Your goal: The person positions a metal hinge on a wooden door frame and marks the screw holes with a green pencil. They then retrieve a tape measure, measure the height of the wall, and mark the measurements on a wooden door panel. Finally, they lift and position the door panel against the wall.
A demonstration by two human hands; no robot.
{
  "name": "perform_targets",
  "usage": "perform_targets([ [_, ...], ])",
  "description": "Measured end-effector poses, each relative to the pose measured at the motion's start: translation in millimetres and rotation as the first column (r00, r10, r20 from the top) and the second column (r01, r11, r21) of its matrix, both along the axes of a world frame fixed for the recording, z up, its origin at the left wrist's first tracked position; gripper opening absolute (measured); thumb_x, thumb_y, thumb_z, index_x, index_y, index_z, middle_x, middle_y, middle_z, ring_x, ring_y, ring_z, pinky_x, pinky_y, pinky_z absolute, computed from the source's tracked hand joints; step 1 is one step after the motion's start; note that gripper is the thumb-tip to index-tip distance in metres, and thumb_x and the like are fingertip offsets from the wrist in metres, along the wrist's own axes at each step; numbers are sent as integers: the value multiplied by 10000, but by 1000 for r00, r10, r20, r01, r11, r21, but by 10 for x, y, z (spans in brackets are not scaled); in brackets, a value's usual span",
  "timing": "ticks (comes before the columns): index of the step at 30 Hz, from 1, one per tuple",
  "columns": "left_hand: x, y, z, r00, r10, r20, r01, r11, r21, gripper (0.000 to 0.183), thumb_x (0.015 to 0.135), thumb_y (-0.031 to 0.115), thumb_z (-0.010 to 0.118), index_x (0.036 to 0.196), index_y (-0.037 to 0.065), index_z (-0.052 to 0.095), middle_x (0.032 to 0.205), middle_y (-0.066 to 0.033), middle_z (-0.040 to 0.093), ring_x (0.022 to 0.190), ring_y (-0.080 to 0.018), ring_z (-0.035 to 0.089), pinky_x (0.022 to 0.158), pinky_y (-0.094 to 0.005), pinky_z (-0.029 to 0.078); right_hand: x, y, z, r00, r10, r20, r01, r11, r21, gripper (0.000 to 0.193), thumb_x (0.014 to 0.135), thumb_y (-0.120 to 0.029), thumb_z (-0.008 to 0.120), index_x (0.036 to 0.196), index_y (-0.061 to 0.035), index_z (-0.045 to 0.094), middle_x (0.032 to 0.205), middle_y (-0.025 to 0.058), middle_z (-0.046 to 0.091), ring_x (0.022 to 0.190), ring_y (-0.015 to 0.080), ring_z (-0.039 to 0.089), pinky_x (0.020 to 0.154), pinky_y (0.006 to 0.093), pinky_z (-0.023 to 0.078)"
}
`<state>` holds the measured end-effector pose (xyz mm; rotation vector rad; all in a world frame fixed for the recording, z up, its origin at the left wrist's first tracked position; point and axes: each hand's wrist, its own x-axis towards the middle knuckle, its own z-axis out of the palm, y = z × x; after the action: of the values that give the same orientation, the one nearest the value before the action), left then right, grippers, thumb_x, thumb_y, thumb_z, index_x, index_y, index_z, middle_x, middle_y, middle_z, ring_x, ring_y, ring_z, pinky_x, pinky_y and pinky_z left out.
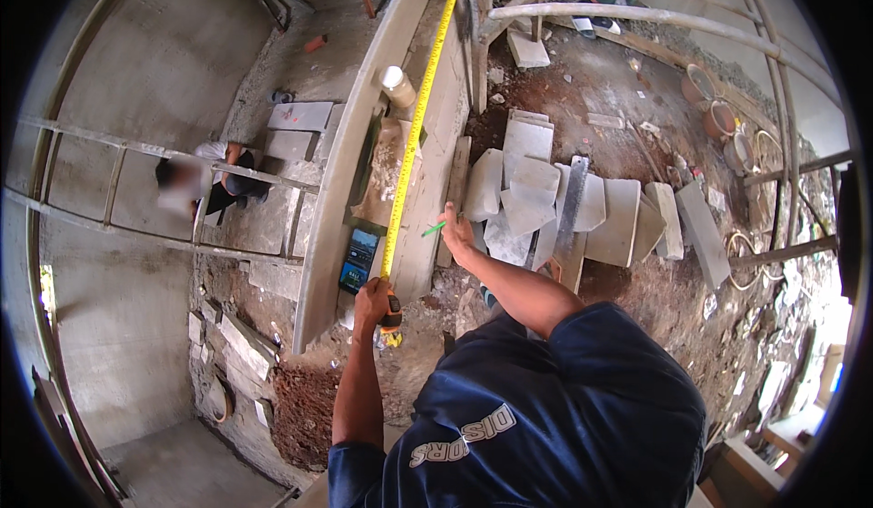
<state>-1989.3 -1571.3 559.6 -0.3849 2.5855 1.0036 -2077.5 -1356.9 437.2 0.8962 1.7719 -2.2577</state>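
Head view: the left hand [371, 297] is closed around the case of a yellow tape measure [414, 130], low against the near end of a long grey stone slab [436, 135]. The tape blade runs out along the slab's length, away from the person, toward the upper rim of the picture. The right hand [456, 231] is closed on a green pencil [434, 229], its tip held just beside the blade at the slab's surface. A dark phone-like device [358, 260] lies on the slab's near end, left of the blade, and a cylindrical container [397, 85] lies farther along it. To the right, cut stone blocks [532, 199] sit piled on the earth, with a hand saw [571, 203] resting across them. At left, below, another person [209, 181] crouches by metal scaffold bars [136, 149].
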Motion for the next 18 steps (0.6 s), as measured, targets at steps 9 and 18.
perform_targets([
  [9, -8, 48, 72, 1000, -23, 14, 24, 999, -47, 344, 919, 315, 503, 935, 22, 683, 871, -219, 666, 834, -384, 649, 720, -415, 485, -2, -206, -49, 986, 131, 103, -75, 900, -428, 256, 958, -291, 541, 1055, -59, 592, 844, 74, 654, 659, 149, 622, 527, 273, 462],
  [18, 105, 16, 96, 998, 13, 60, -10, 999, -52, 362, 932, 337, 507, 960, 21, 683, 863, -194, 677, 813, -326, 665, 717, -388, 486, 9, -435, -104, 968, 202, 148, -115, 882, -457, 311, 986, -313, 493, 1197, -94, 560, 1044, 90, 660, 791, 169, 643, 595, 278, 472],
])
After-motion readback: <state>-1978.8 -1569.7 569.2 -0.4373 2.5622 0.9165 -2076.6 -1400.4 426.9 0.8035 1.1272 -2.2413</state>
